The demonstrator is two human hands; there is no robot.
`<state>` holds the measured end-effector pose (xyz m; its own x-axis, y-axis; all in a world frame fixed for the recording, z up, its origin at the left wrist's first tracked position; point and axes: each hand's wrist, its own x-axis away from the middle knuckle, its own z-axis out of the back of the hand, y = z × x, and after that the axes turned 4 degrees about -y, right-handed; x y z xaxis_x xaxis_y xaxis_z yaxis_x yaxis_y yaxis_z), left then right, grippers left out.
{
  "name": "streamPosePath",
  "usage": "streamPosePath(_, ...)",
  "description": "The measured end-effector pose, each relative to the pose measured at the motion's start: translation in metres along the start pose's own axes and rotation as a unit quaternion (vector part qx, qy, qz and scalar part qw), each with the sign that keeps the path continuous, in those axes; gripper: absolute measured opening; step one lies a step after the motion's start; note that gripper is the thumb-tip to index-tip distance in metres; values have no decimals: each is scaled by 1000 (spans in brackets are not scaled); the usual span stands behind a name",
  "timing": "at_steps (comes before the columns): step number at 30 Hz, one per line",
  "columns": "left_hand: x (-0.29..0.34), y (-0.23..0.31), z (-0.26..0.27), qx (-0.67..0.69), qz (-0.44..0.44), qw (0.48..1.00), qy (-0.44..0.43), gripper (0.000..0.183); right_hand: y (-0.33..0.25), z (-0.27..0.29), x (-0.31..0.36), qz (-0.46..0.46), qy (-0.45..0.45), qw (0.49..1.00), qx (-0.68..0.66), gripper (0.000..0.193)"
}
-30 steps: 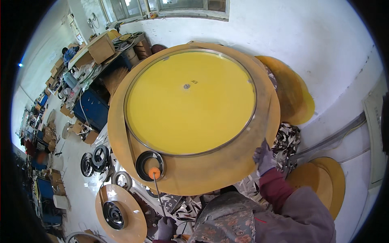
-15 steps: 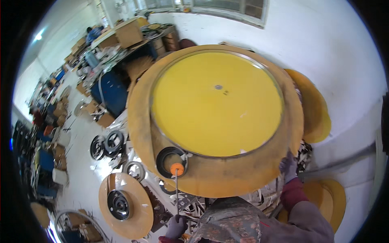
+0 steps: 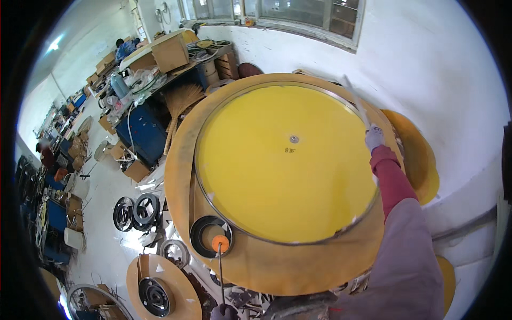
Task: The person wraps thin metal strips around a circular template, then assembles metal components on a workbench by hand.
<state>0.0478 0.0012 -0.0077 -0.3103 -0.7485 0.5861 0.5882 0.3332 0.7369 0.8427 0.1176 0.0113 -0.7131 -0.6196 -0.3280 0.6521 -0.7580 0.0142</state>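
Note:
In front of me lies a big yellow disc with a metal rim, on a wider tan round board. My right hand, in a grey glove, reaches over the board's right side. It is closed round one end of a light grey strip, which slants up and away over the disc's far right edge. My gloved left hand, partly cut off by the lower edge, is closed on a thin metal rod. The rod's orange round end sits inside a black ring on the board.
A smaller tan disc with a black hub stands low on the left. Black rings and scraps lie beside the board. Further off are a blue cabinet, a straw broom and cardboard boxes. A white wall bounds the right.
My right hand has moved from the board's near right edge to farther along its right side, now holding the strip. The yellow disc has turned a little. My view has shifted.

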Motion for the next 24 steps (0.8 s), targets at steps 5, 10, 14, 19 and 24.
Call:
streamPosePath(5,-10,31,19,-50,-13,998,27,20,-4,-34,-37,-30,-32,997,-66,24)
streamPosePath(10,-37,-58,49,-356,-281,872,185,16,36,-32,39,60,-30,989,-133,25)
streamPosePath(14,-45,12,84,-120,56,987,91,28,93,10,135,76,-89,971,-210,34)
streamPosePath(19,-75,-10,107,-140,28,988,60,27,146,132,284,2,-136,966,-219,29)
streamPosePath(24,-53,-14,120,-123,-10,992,18,26,245,182,425,16,-138,969,-206,33)
